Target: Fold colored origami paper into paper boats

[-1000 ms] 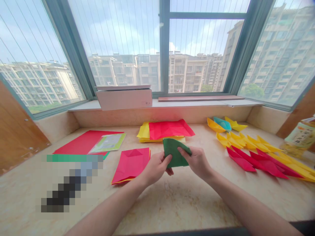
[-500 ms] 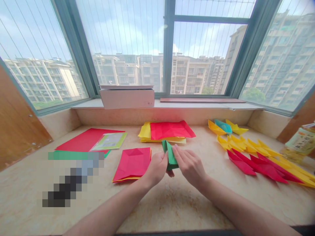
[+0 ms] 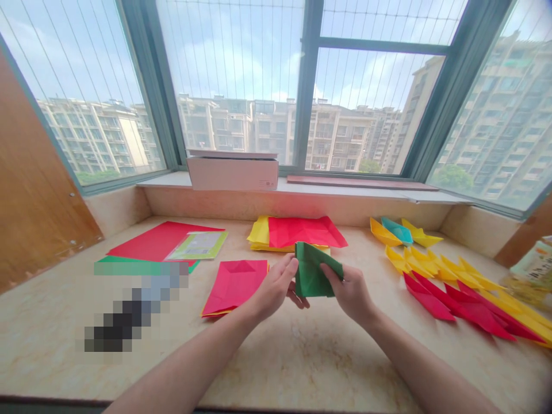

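Note:
A folded piece of green paper is held up above the counter, its broad side towards me. My right hand pinches its right side, thumb in front and fingers mostly behind. At the left edge, my left hand grips the same paper, with the thumb near the edge and some fingertips showing beneath. Just left of that hand lies a small stack of creased red paper with yellow under it. Behind the green paper rests a pile of red sheets and yellow sheets.
Folded yellow paper boats, red boats and a blue boat stand at the right, near a plastic bottle. On the left are red sheets, a packet and a blurred-out object. A white box sits on the windowsill.
The green paper has turned from a narrow, edge-on view to show its wide face. My right hand has shifted right and now pinches its right side. The view has tilted slightly.

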